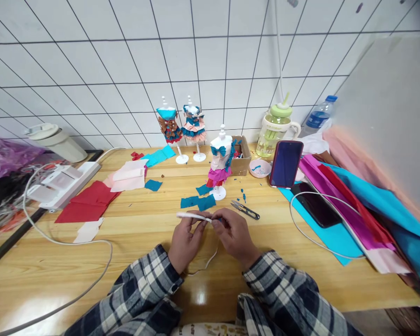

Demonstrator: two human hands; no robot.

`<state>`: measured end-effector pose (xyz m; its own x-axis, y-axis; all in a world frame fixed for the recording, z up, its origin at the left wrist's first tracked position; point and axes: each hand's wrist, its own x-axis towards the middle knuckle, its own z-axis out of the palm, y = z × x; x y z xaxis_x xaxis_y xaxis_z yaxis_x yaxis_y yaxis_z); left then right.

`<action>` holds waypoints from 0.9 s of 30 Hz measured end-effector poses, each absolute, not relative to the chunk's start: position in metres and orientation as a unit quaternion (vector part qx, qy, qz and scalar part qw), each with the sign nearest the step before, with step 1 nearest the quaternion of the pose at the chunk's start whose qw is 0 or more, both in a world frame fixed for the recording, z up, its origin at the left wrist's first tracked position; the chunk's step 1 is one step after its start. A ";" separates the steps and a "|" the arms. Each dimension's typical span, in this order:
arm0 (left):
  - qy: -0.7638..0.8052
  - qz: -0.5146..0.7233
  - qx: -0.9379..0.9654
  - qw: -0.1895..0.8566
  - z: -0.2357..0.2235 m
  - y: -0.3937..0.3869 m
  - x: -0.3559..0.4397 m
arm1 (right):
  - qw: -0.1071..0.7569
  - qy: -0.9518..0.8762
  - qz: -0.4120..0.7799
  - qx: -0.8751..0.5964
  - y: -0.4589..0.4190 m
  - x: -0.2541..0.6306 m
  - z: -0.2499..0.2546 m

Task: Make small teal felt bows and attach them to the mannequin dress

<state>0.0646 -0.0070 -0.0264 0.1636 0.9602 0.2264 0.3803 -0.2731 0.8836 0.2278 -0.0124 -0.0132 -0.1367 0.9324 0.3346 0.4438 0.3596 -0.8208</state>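
A thin white strip (192, 215) runs across between my hands above the table. My left hand (186, 241) is closed on it, thumb and fingers pinched. Fingertips of my right hand (237, 235) pinch the strip's right end, close to the left fingertips. A pale thin cord (210, 261) hangs beneath my hands and curls on the table. Just beyond them lie dark teal cloth pieces (198, 202) and thread snips (245, 210). Behind these stands a small white dress form (221, 163) with a teal bow and a magenta and red skirt. What the pinched fingertips cover is hidden.
Two dressed mini forms (168, 126) stand by the tiled wall. At left are red cloth (91, 200), a power strip (70, 184) and a looping cable. At right are a propped phone (286, 163), a flat phone (317, 205), folded fabrics (353, 200) and a drink jug (278, 128).
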 end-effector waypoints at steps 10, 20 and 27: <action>0.406 0.463 0.547 0.567 -0.029 -0.004 0.067 | 0.430 -0.678 0.317 -0.505 -0.007 0.225 -0.025; 0.444 0.459 0.548 0.539 -0.028 -0.002 0.067 | 0.401 -0.741 0.236 -0.483 -0.008 0.228 -0.029; 0.427 0.471 0.527 0.563 -0.032 -0.002 0.064 | 0.404 -0.752 0.185 -0.486 -0.007 0.232 -0.028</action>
